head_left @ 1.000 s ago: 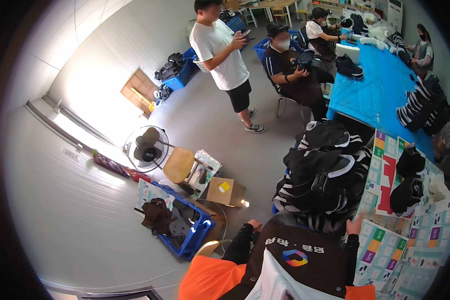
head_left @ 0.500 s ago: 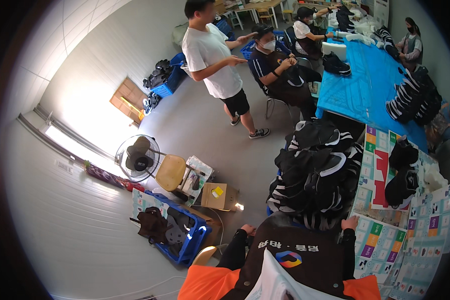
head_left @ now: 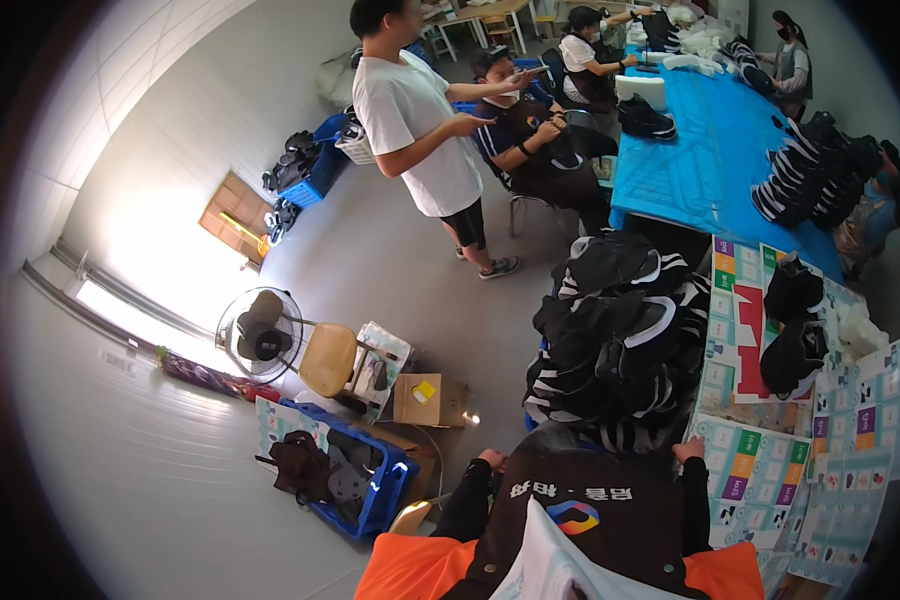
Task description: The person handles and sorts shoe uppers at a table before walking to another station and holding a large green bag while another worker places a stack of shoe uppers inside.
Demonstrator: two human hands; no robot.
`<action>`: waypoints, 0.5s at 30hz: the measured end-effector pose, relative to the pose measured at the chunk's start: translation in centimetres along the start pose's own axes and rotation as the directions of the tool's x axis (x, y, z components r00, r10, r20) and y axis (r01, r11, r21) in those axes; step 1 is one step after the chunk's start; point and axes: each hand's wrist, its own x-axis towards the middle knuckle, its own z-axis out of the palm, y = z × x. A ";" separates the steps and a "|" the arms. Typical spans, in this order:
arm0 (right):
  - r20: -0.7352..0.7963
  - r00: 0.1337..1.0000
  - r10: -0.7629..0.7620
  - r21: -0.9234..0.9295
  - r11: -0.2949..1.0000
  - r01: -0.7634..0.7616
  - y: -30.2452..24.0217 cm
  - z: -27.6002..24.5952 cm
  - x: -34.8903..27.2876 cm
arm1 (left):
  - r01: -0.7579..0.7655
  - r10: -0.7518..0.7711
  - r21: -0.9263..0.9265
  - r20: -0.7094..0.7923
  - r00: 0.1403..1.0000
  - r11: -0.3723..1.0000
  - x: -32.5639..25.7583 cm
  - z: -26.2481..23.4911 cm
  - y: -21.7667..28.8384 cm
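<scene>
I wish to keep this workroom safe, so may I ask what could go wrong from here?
The heap of black shoes might slide over if a low one is pulled. The right hand is close to the overlapping printed sheets, so it could push them out of place. The cardboard box on the floor to the left might trip someone passing.
</scene>
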 end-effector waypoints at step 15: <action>0.011 1.000 0.013 -0.010 1.000 -0.013 -0.4 -0.3 -0.3 | -0.004 0.004 -0.029 0.003 1.000 1.000 0.7 0.3 -1.0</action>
